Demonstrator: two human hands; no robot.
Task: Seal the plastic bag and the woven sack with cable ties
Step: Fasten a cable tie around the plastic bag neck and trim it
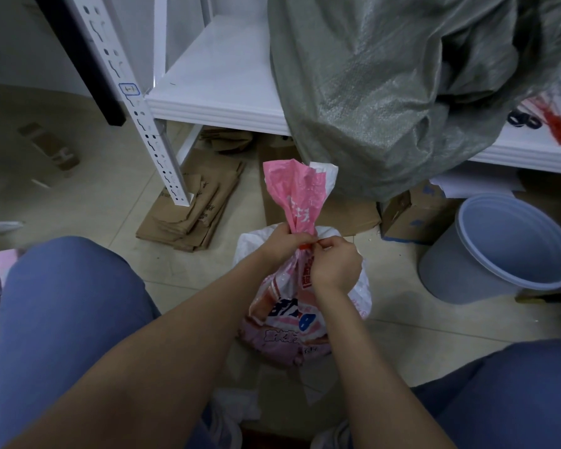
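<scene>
Now the left hand (280, 239) grips the pink-and-white plastic bag (292, 322) by its upright gathered neck; the right hand (336, 264), just beside, pinches the orange cable tie (306, 246) around it.

We see a white metal shelf (214, 76) beside a perforated white upright post (136, 102), with flattened brown cardboard boxes (188, 218) piled at the post's foot on the beige tiled floor (88, 202). Further right, a round grey plastic bucket (486, 264) sits near a blue-printed cardboard carton (412, 215).
</scene>
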